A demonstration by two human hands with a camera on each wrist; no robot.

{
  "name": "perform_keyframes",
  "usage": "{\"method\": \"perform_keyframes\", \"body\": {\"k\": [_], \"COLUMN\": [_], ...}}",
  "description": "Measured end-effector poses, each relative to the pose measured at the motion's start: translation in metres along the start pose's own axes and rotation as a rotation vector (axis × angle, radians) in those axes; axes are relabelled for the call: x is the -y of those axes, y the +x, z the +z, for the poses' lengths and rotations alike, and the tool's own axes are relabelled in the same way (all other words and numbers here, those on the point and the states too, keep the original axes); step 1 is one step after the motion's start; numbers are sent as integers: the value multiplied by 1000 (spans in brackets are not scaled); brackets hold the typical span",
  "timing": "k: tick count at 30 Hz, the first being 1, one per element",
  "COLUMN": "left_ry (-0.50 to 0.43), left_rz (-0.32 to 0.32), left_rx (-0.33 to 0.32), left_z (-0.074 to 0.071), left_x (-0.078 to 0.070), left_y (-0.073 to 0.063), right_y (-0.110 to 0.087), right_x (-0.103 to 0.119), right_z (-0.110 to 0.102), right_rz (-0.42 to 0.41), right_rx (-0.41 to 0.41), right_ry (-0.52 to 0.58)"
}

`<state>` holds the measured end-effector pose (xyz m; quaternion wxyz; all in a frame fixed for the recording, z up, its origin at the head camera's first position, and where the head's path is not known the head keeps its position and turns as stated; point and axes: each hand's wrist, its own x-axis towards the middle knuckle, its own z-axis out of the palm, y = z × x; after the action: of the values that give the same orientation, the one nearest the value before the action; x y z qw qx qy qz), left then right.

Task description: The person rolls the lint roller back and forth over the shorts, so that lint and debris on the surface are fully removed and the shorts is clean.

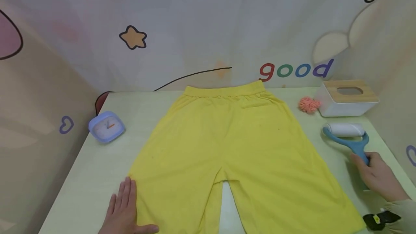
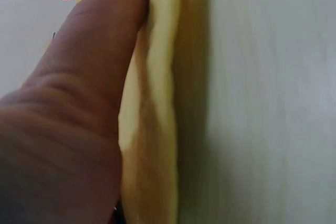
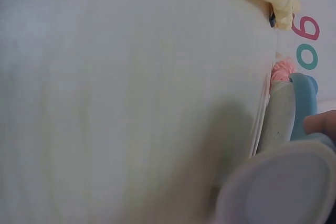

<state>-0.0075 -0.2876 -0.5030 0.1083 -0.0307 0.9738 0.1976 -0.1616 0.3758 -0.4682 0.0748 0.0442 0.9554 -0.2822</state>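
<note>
Yellow shorts (image 1: 224, 129) with a gathered waistband lie spread on the table, waistband at the far side. My left hand (image 1: 122, 208) rests with straight fingers along the left edge of the shorts, thumb over the leg. In the left wrist view, the thumb side of the hand covers part of the yellow cloth (image 2: 157, 145). At the right, my right hand (image 1: 379, 176) grips the blue handle of a lint roller (image 1: 345, 130), whose white roll points away from me. The right wrist view shows the roll and blue frame (image 3: 302, 106), with the pale handle end large in front.
A white tissue box (image 1: 344, 109) with a wooden lid stands at the back right, a coral pompom-like tuft (image 1: 308, 104) beside it. A small lavender clock (image 1: 107, 127) sits at the back left. A printed cloth backdrop (image 1: 195, 28) rises behind the pale table (image 1: 81, 176).
</note>
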Motion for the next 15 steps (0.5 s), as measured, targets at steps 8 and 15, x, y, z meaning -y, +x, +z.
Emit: {"method": "perform_keyframes", "body": {"k": [8,15], "left_ry": [0,-21], "left_rz": [-11,-21], "left_rx": [11,18], "left_z": [-3,-4], "left_x": [0,0], "left_y": [-3,-3], "right_y": [2,4], "right_x": [7,7], "right_z": [5,4], "right_rz": [8,2], "right_rx": [41,94], "right_ry": [30,22]}}
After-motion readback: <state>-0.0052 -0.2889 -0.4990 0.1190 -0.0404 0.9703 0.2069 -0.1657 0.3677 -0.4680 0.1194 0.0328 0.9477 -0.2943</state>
